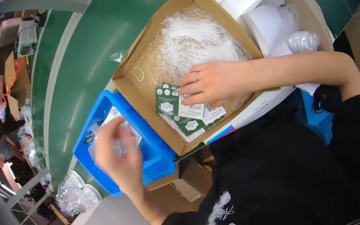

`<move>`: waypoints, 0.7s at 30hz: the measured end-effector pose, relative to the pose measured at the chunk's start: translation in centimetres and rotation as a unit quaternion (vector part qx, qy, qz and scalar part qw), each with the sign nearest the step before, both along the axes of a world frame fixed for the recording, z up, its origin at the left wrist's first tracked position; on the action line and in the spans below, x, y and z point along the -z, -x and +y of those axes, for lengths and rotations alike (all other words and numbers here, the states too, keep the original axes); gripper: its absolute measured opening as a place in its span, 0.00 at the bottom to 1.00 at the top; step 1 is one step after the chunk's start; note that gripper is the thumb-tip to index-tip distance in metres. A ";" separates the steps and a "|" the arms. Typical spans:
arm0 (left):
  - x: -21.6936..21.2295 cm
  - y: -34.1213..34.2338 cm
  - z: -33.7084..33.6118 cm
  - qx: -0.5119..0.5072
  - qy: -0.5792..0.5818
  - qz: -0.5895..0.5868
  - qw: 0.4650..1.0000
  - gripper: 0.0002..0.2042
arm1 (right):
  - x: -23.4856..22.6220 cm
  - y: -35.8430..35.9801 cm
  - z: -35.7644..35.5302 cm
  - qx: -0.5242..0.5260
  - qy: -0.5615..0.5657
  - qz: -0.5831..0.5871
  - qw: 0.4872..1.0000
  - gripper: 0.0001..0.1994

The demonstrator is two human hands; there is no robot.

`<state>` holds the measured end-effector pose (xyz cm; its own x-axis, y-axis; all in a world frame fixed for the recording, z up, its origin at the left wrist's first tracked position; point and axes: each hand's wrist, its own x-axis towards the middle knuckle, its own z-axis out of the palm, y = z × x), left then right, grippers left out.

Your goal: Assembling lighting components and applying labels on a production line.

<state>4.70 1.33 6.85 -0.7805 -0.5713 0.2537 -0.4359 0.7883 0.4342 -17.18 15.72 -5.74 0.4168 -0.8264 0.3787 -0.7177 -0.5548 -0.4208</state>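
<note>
Black sleeves come up from below. Nearest, the left hand (118, 152), blurred, hovers over the blue plastic bin (158, 155); it seems to pinch a clear packet, though I cannot tell for sure. Several clear packets (112, 129) already lie in that bin. Farther off, the right hand (212, 82) presses its spread fingers on the green and white cards (180, 112) in the cardboard box (182, 5). Behind them a big heap of clear plastic ties (193, 45) remains, so plenty looks left.
</note>
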 end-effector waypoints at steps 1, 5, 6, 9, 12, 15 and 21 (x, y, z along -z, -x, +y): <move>0.1 1.6 1.1 0.043 -0.067 -0.060 0.995 0.08 | 0.0 0.0 0.1 0.001 -0.014 0.011 1.000 0.24; 3.0 4.7 1.7 0.242 -0.040 -0.119 0.962 0.13 | 0.5 -0.5 -0.1 0.014 -0.012 0.043 0.999 0.18; 3.5 4.8 1.6 0.243 -0.068 -0.116 0.961 0.13 | 0.6 -0.4 -0.3 0.013 -0.010 0.046 0.999 0.18; 5.2 4.6 0.7 0.237 -0.108 -0.041 0.965 0.14 | 0.5 -0.5 -0.3 0.005 0.000 0.114 0.993 0.13; 5.8 3.7 -0.6 0.253 -0.140 0.044 0.956 0.23 | -0.5 -0.2 -0.2 0.046 0.086 0.043 0.994 0.09; 6.3 3.8 -0.9 0.252 -0.238 0.077 0.935 0.28 | -1.2 0.0 -0.5 0.128 0.076 -0.127 0.981 0.07; 6.5 4.0 0.6 0.158 -0.160 -0.019 0.974 0.11 | -1.6 0.9 -0.4 0.172 0.026 -0.345 0.922 0.09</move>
<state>0.74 1.95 0.32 -0.9356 -0.3462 0.0694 -0.2141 0.7125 0.6682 -18.08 15.34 -4.19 -0.2223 -0.8377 0.4988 -0.4270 -0.3763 -0.8223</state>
